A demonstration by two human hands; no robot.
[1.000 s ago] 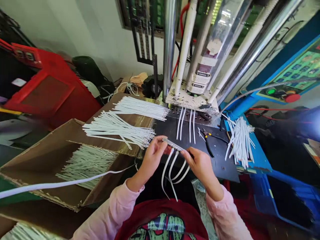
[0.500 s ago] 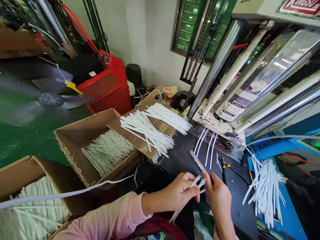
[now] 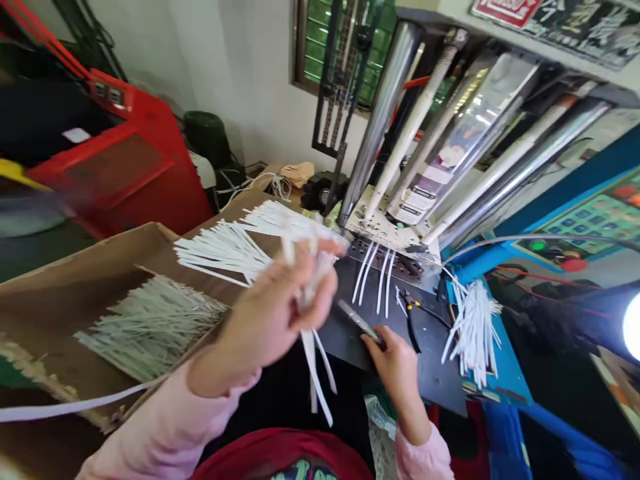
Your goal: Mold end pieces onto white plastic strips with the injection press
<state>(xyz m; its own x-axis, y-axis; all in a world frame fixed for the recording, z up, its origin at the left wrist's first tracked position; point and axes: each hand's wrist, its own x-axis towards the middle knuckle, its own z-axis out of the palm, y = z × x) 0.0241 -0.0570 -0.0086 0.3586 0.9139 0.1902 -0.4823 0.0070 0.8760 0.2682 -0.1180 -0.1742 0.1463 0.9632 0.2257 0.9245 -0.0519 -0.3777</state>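
My left hand, raised and blurred, is closed around a few white cable pieces; their tails hang below my fingers. My right hand sits lower at the dark bench top and grips a narrow flat metal tool, its tip pointing up and left. Beyond that tip, several white cables stick out from the base of the press. Behind my left hand, bundles of white cables lie on a cardboard sheet, partly hidden by the hand.
Cutting pliers with yellow and black handles lie on the bench. Another cable bundle rests on the blue machine frame at right. An open carton holding cables stands at left. A red machine is behind it.
My left hand has lifted away from my right hand and moved up and left with the cable pieces. My right hand still grips the metal tool. The camera view has turned right.
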